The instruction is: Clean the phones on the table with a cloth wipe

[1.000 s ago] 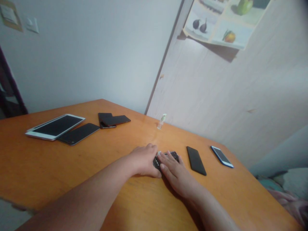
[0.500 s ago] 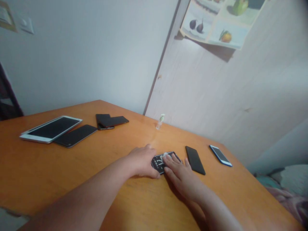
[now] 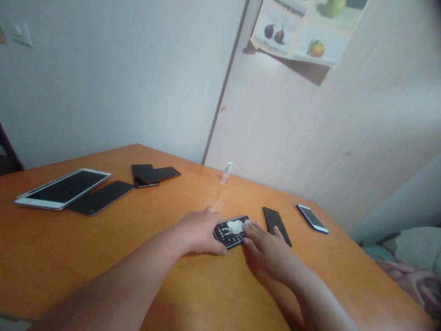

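Left hand (image 3: 202,231) grasping the printed black phone (image 3: 231,235) by one end, right hand (image 3: 270,252) touching the other (can't tell if it's gripping), plain dark phone (image 3: 274,219) just beyond.

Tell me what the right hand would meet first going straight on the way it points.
Likely the black item with white print: the right hand overlaps its right end, though contact or hover is unclear. Farther along that line comes the left hand.

White print on black phone (image 3: 231,234), unreadable
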Tool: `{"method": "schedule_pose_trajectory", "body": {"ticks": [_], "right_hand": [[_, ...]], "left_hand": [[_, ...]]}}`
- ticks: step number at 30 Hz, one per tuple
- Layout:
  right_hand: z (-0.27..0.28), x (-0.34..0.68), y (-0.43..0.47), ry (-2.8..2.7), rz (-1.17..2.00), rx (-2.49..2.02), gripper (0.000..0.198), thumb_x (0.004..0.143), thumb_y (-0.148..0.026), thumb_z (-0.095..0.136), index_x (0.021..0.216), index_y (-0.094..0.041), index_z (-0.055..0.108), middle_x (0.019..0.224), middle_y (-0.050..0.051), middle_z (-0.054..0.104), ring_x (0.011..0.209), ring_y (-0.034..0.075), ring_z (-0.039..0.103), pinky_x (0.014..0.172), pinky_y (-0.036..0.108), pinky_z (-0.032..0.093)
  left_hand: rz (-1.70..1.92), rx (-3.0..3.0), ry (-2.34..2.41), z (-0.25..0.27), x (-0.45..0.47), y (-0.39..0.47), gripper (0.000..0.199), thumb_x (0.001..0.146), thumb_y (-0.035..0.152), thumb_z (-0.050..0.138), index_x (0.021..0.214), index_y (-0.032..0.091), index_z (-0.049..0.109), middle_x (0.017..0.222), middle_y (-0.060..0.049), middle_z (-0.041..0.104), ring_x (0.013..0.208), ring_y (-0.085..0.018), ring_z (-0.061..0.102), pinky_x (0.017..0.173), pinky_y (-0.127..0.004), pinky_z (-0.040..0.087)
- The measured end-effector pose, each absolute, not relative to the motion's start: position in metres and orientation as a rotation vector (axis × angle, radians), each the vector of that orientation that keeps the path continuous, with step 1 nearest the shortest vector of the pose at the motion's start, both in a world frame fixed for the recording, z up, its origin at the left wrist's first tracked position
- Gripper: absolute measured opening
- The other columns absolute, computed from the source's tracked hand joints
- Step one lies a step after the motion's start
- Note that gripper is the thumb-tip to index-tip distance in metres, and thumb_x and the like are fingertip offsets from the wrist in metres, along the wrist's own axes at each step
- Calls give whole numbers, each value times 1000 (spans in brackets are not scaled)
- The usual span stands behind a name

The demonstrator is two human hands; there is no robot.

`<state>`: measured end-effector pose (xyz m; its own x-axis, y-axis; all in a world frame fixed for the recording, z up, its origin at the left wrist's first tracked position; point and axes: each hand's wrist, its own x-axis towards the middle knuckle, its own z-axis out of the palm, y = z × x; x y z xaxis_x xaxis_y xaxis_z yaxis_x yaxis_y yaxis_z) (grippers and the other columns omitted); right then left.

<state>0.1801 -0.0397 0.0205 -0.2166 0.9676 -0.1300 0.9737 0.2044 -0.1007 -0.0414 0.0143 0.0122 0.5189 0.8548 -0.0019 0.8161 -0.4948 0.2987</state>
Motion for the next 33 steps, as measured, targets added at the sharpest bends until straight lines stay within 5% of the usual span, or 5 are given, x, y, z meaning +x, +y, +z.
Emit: {"method": "schedule_pose_trajectory", "body": {"ticks": [9,16,24,28,33], "right_hand": [[26,167,-52,2687,-419,1617,49,100,-43,31,144,-25,45,151,7,41,143,22,31,118,52,16],[21,189,-37,2349,-154,2021,47,99,-35,34,143,-23,46,151,10,41,141,32,32,112,68,13],[31,159,-62,2739,-464,1569,50,99,-42,35,144,-23,45,150,8,42,141,24,34,119,48,17],[27,181,-47,2503,-225,1868,47,99,-36,35,140,-20,50,146,11,48,135,28,44,116,54,19],[22,187,-40,2299,-30,2010,39,98,-32,33,121,-14,59,123,18,65,105,30,66,94,45,45]], "left_hand": [[212,2493,1390,16,-42,12,63,57,73,65,101,27,63,101,-5,59,83,-27,65,67,-35,51],[211,2493,1385,15,-42,14,68,55,76,65,103,28,62,105,-6,59,87,-28,64,67,-35,50],[201,2503,1378,16,-42,14,65,56,75,63,102,29,62,101,-5,59,83,-27,64,64,-34,49],[209,2500,1385,16,-41,14,67,56,76,64,103,29,63,103,-5,59,86,-27,64,66,-34,49],[211,2483,1389,15,-41,14,68,55,76,66,104,29,63,105,-5,59,88,-28,64,68,-35,50]]}}
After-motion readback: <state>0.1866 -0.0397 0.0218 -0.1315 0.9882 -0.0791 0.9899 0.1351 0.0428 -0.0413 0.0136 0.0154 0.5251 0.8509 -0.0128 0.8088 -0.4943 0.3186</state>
